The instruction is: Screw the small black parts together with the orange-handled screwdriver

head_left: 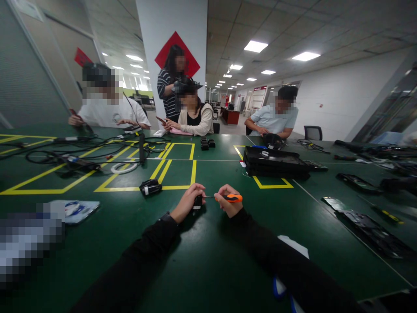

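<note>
In the head view my left hand (190,201) is closed around a small black block-shaped device (197,202), which rests at the table surface with a pale mark at its near end. My right hand (229,201) grips a screwdriver (233,198) with an orange and black handle. Its thin metal shaft points left and reaches the right side of the black device; whether the tip touches a screw is too small to tell. A pair of similar black devices (150,187) lies on the green table (208,269), left of and beyond my left hand.
Several small black blocks (207,143) stand farther back. Stacked black trays (272,161) lie to the right, and opened electronic parts (374,228) line the right side. Black cables and a white cable coil (124,167) spread at left. Several people are across the table.
</note>
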Available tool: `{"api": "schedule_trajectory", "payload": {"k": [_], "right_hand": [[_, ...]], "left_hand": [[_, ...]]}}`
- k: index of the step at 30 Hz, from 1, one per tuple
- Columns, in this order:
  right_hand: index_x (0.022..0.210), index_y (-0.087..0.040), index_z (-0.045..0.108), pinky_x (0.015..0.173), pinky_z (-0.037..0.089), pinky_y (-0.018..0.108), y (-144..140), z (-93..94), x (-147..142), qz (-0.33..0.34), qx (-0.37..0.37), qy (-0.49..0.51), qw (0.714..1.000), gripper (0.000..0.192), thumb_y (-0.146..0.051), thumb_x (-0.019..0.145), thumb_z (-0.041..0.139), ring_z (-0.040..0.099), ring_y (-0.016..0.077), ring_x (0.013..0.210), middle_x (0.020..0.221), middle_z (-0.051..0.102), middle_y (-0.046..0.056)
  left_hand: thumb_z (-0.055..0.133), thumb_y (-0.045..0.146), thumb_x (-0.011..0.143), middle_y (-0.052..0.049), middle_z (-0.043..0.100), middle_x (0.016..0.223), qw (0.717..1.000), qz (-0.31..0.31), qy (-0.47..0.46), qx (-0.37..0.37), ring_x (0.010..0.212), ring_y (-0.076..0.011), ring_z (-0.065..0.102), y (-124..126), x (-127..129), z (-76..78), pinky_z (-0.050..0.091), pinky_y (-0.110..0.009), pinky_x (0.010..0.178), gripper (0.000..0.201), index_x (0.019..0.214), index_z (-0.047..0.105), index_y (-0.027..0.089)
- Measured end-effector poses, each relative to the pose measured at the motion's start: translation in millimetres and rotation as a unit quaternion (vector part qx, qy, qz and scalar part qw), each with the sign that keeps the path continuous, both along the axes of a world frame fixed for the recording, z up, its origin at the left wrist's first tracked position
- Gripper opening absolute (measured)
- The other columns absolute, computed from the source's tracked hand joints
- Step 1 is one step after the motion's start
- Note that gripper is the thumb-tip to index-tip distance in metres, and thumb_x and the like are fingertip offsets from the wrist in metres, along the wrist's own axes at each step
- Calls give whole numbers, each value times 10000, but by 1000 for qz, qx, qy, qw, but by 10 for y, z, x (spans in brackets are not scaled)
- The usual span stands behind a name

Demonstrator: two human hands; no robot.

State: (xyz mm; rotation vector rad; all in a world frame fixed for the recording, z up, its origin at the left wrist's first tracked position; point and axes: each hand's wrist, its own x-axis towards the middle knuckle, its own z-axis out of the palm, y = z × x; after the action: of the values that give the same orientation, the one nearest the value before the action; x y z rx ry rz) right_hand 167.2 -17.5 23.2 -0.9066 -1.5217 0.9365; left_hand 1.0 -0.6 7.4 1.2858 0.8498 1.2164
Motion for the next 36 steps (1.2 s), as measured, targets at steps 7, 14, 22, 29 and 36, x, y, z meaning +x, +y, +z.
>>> {"api": "schedule_trajectory", "payload": {"k": [7, 14, 22, 29, 36], "right_hand": [[635, -145, 576, 436, 335, 206, 19, 20, 54, 50, 49, 18, 997, 197, -302, 735, 512, 405, 64, 440, 549, 459, -23], [768, -154, 563, 367, 275, 193, -20, -1, 10, 13, 22, 34, 999, 194, -331, 763, 484, 348, 60, 364, 463, 431, -51], [646, -159, 522, 483, 357, 209, 22, 14, 29, 13, 79, 29, 996, 100, -227, 625, 592, 449, 86, 514, 604, 517, -14], [621, -148, 556, 443, 327, 209, -29, 42, 33, 3, 74, -10, 997, 199, -299, 742, 506, 401, 75, 445, 518, 479, -17], [761, -168, 523, 344, 263, 185, -16, 29, 30, -7, 24, 0, 1000, 180, -332, 705, 570, 359, 56, 336, 458, 463, -60]], "left_hand": [[477, 288, 722, 21, 544, 688, 1000, 1, -4, -8, 517, -100, 539, -1, 1, 2, 414, -217, 494, 189, 877, 480, 180], [476, 288, 725, 17, 541, 677, 1000, 2, 4, -3, 507, -101, 533, 3, 5, 4, 411, -219, 490, 189, 875, 481, 172], [482, 310, 730, 19, 540, 705, 1000, -2, 9, -11, 533, -102, 542, 21, -6, -29, 416, -218, 497, 209, 897, 481, 183], [480, 306, 727, 15, 545, 707, 1000, 0, 11, -1, 529, -102, 542, -10, 6, 2, 416, -219, 505, 208, 891, 483, 178], [487, 298, 716, 24, 539, 681, 1000, 0, 12, -7, 522, -102, 542, -9, 9, 12, 413, -216, 504, 203, 883, 485, 182]]}}
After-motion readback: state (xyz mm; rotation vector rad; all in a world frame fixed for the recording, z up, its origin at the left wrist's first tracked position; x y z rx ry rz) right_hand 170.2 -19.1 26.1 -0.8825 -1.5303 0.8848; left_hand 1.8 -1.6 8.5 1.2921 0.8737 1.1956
